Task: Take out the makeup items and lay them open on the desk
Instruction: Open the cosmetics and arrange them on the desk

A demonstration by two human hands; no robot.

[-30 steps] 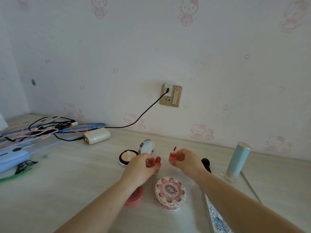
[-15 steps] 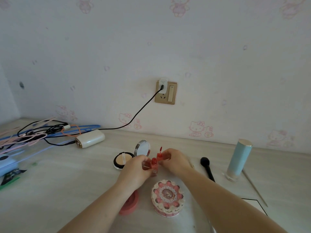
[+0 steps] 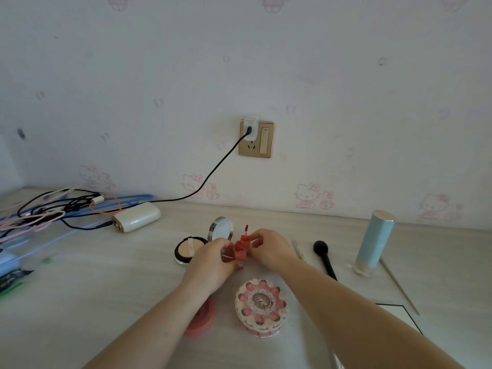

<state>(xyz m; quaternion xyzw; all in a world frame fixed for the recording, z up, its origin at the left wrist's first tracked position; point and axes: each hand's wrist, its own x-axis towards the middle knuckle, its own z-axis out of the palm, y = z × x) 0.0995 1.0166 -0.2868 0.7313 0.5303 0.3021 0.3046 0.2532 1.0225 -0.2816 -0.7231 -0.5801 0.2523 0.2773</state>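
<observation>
My left hand [image 3: 209,263] grips a small red lip gloss bottle [image 3: 237,252] over the desk's middle. My right hand [image 3: 271,249] pinches its red cap with the wand [image 3: 245,235] pointing up, close beside the bottle. Behind my hands an open powder compact [image 3: 189,249] lies with its round mirror lid [image 3: 221,228] raised. A cake-shaped pink case [image 3: 261,308] sits shut in front of my hands. A pink round case [image 3: 201,316] lies partly under my left forearm.
A black makeup brush [image 3: 323,255], a thin pencil [image 3: 297,249], a pale blue tube [image 3: 374,242] and a thin stick [image 3: 398,284] lie to the right. A white power bank [image 3: 136,217] and tangled cables [image 3: 53,209] fill the left. A wall socket [image 3: 256,139] is behind.
My hands came together: the cap with its wand moved left toward the bottle, from apart to almost touching. The view shifted slightly.
</observation>
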